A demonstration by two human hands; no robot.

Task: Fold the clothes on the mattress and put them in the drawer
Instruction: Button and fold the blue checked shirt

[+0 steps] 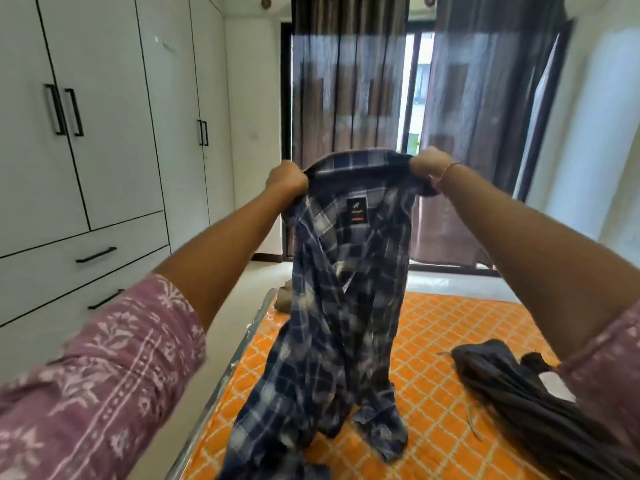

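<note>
Both fists, left hand and right hand, grip the plaid shirt by its shoulders above the orange mattress; drawers closed.

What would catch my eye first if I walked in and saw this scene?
Most striking is the blue plaid shirt held up in the middle of the view, the left hand and right hand gripping its shoulders while its tail trails onto the bright orange patterned mattress. A dark garment lies crumpled on the mattress to the right, and white wardrobe drawers stand at the left.
</note>
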